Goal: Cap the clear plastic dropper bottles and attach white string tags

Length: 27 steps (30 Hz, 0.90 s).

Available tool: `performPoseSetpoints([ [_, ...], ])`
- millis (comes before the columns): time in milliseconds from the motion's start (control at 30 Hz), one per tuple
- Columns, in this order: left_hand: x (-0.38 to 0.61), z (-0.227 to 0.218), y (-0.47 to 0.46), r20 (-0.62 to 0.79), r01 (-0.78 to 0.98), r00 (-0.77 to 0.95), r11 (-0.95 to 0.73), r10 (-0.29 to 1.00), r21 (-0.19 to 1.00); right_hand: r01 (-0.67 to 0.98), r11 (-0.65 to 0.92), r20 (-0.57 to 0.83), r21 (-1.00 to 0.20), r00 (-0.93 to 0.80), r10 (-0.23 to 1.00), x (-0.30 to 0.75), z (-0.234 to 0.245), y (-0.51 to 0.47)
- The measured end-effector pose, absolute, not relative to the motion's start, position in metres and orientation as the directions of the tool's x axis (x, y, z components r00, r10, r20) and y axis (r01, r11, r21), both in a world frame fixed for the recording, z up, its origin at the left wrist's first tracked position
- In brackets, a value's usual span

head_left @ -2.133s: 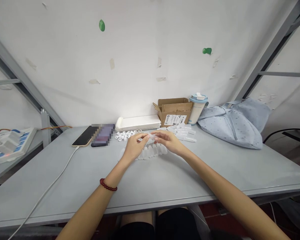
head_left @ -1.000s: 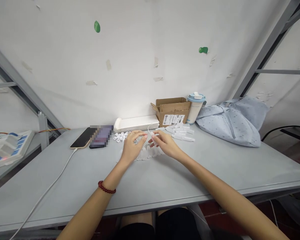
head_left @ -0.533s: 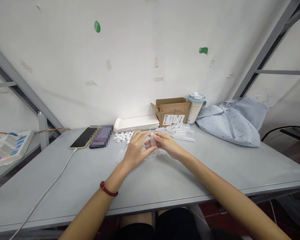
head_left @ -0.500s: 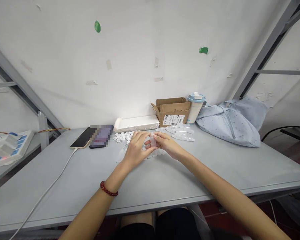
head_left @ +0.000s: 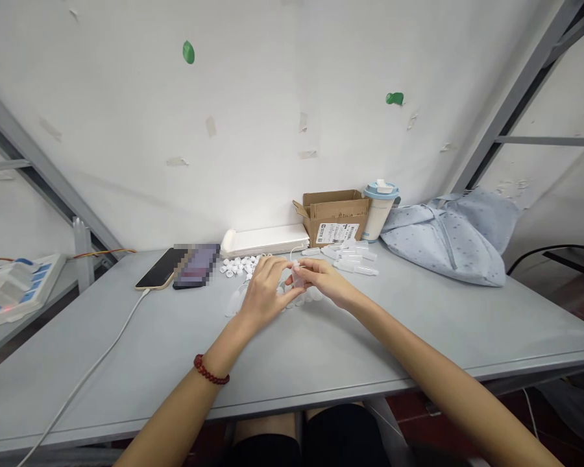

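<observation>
1. Far left: power strip [head_left: 10, 288] on a side shelf, off the table [head_left: 292, 363]. Untouched.
2. Phone [head_left: 158, 268] lies flat at the back left of the table with a white cable [head_left: 92, 370] running to the near edge. A second blurred device [head_left: 196, 266] sits just beside it.
3. Loose white caps [head_left: 237, 264] are scattered behind the left hand, with a white tray stack [head_left: 265, 239] against the wall.
4. Left hand [head_left: 263, 292], red bead bracelet [head_left: 210, 371] on the wrist: fingers are curled, with the tips closed on the top end of the small clear vial [head_left: 298, 279]. Cannot tell if a cap sits under the fingertips.
5. The vial is held upright between both hands, just above the table, over the row of clear vials [head_left: 305, 298] standing there.
6. Right hand [head_left: 324, 280]: thumb and fingers pinch the vial body from the right.
7. Change: a second ago the hands were slightly apart. Half a second ago the right hand held the vial upright with the left fingers only near it. Now the left fingertips are on its top and the two hands touch. Judgement: both hands now work on that one vial's top end, and the row below is not being handled.
8. Right of the hands: lying vials [head_left: 353, 256] in a pile, cardboard box [head_left: 338, 217], blue-lidded cup [head_left: 379, 207], and blue cloth bag [head_left: 452, 237]. None has moved.
</observation>
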<state>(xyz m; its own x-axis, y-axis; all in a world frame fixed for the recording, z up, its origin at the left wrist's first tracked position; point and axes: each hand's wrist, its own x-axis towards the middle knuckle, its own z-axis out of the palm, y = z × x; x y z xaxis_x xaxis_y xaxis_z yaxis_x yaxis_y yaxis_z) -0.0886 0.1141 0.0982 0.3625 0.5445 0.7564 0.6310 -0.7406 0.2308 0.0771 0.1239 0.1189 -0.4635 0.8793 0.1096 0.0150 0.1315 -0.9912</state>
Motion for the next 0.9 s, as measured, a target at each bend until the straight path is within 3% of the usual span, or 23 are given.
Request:
performPoseSetpoints([
  [700,-0.094,0.113,0.100,0.669,0.647,0.476,-0.743,0.570,0.173,-0.003,0.129,0.106,-0.992,-0.591,0.800,0.076,0.118,0.122],
  [900,-0.104,0.117,0.080,0.643,0.637,0.466,-0.735,0.608,0.232,0.028,0.140,0.087,-0.990,-0.657,0.748,0.073,0.118,0.116],
])
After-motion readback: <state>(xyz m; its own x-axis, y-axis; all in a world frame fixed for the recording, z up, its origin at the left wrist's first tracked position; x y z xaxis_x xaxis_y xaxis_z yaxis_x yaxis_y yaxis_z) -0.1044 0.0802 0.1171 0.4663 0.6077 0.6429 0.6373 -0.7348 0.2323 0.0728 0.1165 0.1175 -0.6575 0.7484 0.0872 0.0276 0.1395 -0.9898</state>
